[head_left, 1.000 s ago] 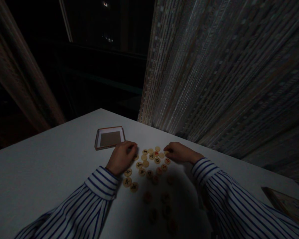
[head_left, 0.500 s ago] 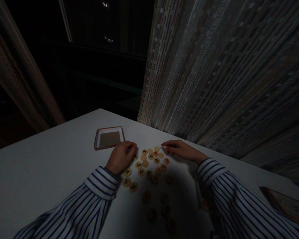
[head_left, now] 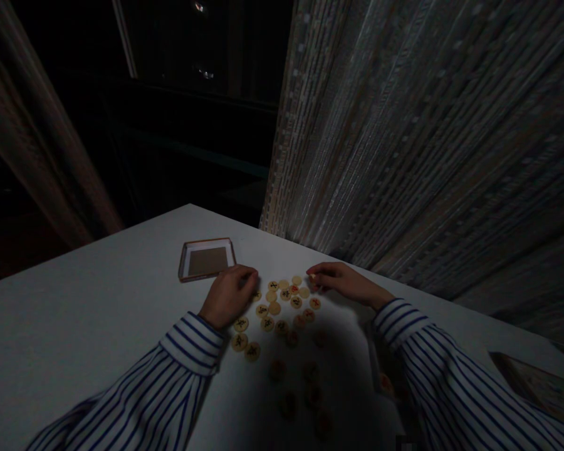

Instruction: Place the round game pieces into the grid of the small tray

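Several round wooden Chinese chess pieces (head_left: 267, 324) lie scattered on the white table, some with black characters, some with red, a few blank side up. My left hand (head_left: 229, 295) rests at their left edge, its fingers curled in and partly hidden; whether anything is in it I cannot make out. On the far right side of the pieces, my right hand (head_left: 343, 282) pinches a pale Chinese chess piece (head_left: 313, 277) between thumb and fingertips. Nearer pieces (head_left: 313, 396) sit in deep shadow and their markings are hard to read.
An open shallow tin tray (head_left: 207, 259) stands just beyond my left hand. Under my right forearm is a partly hidden box (head_left: 376, 369) with a red-marked piece in it. A patterned lid-like object (head_left: 540, 385) lies far right. Curtains (head_left: 357, 144) hang behind the table's edge.
My right hand has shifted very slightly to the right, its fingers drawn a little closer around the piece. My left hand and the pieces on the table look the same.
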### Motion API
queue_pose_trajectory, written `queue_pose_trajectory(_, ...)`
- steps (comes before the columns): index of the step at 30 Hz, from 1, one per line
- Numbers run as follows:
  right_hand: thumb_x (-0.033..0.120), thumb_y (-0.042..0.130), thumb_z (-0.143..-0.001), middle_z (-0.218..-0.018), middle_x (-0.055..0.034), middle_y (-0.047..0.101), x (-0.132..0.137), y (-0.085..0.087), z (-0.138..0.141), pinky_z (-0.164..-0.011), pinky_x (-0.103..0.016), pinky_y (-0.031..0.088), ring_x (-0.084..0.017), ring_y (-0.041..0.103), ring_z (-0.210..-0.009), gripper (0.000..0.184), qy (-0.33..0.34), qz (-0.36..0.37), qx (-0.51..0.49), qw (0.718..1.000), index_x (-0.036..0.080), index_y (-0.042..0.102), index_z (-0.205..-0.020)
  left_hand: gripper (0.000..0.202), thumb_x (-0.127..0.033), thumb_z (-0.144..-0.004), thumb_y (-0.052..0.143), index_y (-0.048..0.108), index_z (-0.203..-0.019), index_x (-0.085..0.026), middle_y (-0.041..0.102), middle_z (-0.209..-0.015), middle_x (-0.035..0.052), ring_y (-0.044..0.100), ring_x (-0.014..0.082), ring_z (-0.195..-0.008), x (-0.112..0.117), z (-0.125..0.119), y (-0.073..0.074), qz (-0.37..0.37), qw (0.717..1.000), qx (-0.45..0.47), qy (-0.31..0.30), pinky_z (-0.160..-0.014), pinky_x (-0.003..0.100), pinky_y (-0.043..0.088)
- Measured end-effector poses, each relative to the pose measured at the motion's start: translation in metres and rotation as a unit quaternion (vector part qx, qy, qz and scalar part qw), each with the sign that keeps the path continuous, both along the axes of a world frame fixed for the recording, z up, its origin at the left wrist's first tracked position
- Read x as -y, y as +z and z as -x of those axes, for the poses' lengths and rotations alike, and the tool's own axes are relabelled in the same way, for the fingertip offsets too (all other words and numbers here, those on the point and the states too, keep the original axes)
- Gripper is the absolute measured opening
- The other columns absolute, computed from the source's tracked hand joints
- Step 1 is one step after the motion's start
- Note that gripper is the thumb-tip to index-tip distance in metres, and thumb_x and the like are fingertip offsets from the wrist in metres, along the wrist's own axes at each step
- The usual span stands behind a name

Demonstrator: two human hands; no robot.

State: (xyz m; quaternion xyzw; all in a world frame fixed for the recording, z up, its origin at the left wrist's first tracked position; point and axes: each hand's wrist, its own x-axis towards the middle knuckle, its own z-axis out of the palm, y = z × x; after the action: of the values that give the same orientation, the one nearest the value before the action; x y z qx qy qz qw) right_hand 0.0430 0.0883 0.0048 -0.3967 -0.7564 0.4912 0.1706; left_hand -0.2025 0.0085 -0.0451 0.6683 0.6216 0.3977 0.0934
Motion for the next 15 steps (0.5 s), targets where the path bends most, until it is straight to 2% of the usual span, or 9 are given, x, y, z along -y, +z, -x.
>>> queue_pose_trajectory(7, 0.024, 0.065, -0.063, -0.071, 0.0009, 0.064, 0.0032, -0.0018, -0.0005, -0.072, -0.028, 0.046, -0.012, 0.060, -0.069, 0.025, -0.032, 0.032, -0.043, 0.998, 0.015, 0.055, -0.084, 0.030, -0.033, -0.085, 0.041, 0.065, -0.088, -0.016, 0.068, -0.091, 0.0079, 0.062, 0.0209, -0.087, -0.0006, 0.0013, -0.0010, -0.006, 1.000, -0.005, -0.005, -0.082, 0.034, 0.046)
queue_pose_trajectory(15, 0.023, 0.065, -0.062, -0.073, 0.0018, 0.064, 0.0079, 0.0020, -0.0028, -0.074, -0.028, 0.045, -0.012, 0.059, -0.071, 0.034, -0.046, 0.012, -0.020, 0.999, 0.014, 0.056, -0.094, 0.029, -0.033, -0.084, 0.042, 0.065, -0.087, -0.016, 0.068, -0.090, 0.0075, 0.061, 0.0210, -0.088, -0.0003, 0.0010, -0.0001, 0.000, 1.000, -0.017, -0.002, -0.082, 0.034, 0.045)
